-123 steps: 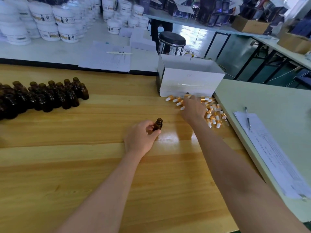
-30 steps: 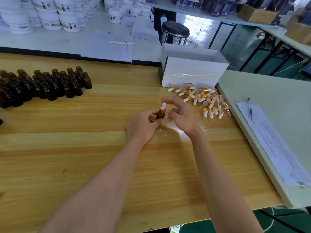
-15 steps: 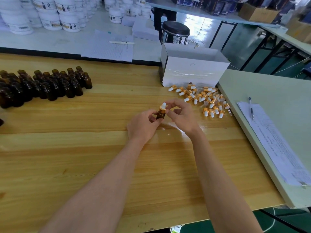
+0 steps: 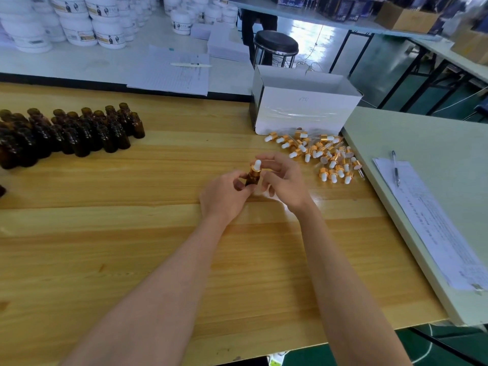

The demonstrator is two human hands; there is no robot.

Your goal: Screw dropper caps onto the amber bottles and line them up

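Broadly, surface: pale wooden tabletop (image 4: pixel 132 247), planks running left to right, glossy at centre.
Left hand (image 4: pixel 224 196): at mid-frame, fingers and thumb curled round the body of an amber bottle (image 4: pixel 252 178), which is held upright just above the wood.
Right hand (image 4: pixel 286 183): close beside the left, fingers arched round the dropper cap (image 4: pixel 256 166) sitting on the bottle's neck; cannot tell whether they touch it.
Bottle stock (image 4: pixel 79 130): uncapped amber bottles, standing packed together at the left edge.
Cap pile (image 4: pixel 322 157): loose gold-and-white caps, scattered right of the hands, in front of a white box (image 4: pixel 303 109).
Side table (image 4: pixel 427 133): pale green, butted against the wood on the right; paper sheets (image 4: pixel 435 228) with a pen (image 4: pixel 395 167) on top.
Back bench (image 4: pixel 66 64): white, upper left; stacked white tubs (image 4: pixel 79 25) and a form sheet (image 4: pixel 174 75).
Room: black round stool (image 4: pixel 276 43) behind the box; green floor (image 4: pixel 383 75); cardboard cartons (image 4: pixel 406 17) on tables in the upper right.
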